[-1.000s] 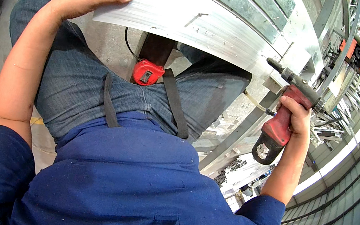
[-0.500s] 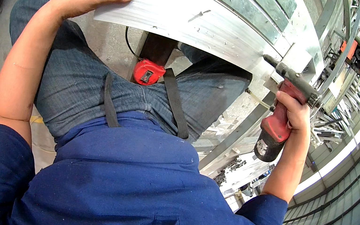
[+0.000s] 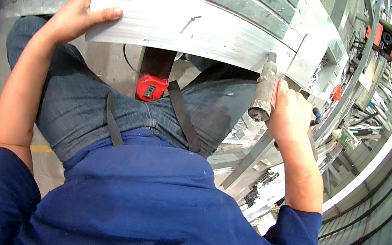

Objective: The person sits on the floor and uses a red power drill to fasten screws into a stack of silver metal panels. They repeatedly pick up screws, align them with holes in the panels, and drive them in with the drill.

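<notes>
My left hand holds the left end of a long silvery metal panel, its thumb on the top face and its fingers round the end. My right hand is closed around a red and black pistol-grip power tool. The tool's narrow nose lies over the panel's near edge, towards its right end; whether it touches is unclear. Its ridged end faces me, and most of the grip is hidden behind my hand. A small dark sliver lies on the panel.
A red tape measure sits between my thighs, below the panel. Grey metal strips lie beyond it. At the right are a compartment of small metal pieces, an orange and black machine and stacked metal profiles.
My right hand has brought the power tool left and turned it, its nose now over the panel edge. The panel and my left hand appear slightly lower and further left in view.
</notes>
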Demonstrator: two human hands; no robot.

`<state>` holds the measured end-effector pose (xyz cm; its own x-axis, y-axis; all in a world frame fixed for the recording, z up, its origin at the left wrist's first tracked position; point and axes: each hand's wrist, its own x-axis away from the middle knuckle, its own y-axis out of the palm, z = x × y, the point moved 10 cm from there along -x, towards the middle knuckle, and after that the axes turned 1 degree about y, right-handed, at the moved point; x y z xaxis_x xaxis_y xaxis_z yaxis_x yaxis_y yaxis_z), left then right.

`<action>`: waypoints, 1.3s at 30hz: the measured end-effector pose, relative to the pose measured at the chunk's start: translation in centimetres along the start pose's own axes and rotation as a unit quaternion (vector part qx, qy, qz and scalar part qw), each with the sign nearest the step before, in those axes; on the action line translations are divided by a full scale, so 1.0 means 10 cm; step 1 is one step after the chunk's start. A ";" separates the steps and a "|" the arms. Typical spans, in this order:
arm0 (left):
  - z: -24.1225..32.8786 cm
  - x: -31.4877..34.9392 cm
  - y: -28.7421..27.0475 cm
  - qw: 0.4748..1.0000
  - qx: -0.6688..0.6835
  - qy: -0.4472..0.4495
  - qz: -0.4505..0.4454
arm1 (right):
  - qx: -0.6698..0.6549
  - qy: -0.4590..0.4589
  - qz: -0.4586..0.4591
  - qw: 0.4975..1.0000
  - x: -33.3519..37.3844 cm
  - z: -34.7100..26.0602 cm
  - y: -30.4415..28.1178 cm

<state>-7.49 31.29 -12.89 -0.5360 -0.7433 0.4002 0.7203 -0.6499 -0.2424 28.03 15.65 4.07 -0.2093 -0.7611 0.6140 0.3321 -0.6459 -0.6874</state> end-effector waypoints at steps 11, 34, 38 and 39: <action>0.06 -0.03 0.02 0.999 0.016 -0.025 -0.022 | -0.796 0.159 -0.122 0.571 -0.08 0.92 0.85; 0.03 0.00 -0.01 0.995 0.012 -0.092 -0.038 | -0.867 0.110 -0.183 0.451 -0.06 0.74 0.87; -0.04 -0.07 0.02 0.998 -0.006 -0.063 -0.028 | -0.770 0.163 -0.079 0.611 -0.05 0.92 0.83; -0.08 -0.08 0.00 0.998 -0.017 -0.063 -0.024 | -0.673 0.183 -0.025 0.716 -0.03 0.88 0.74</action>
<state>-7.37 31.76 -13.94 -0.5087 -0.6861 0.5200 0.6784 -0.6914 -0.2484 38.66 11.64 2.22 -0.4992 -0.5403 0.6774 -0.8202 0.0427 -0.5704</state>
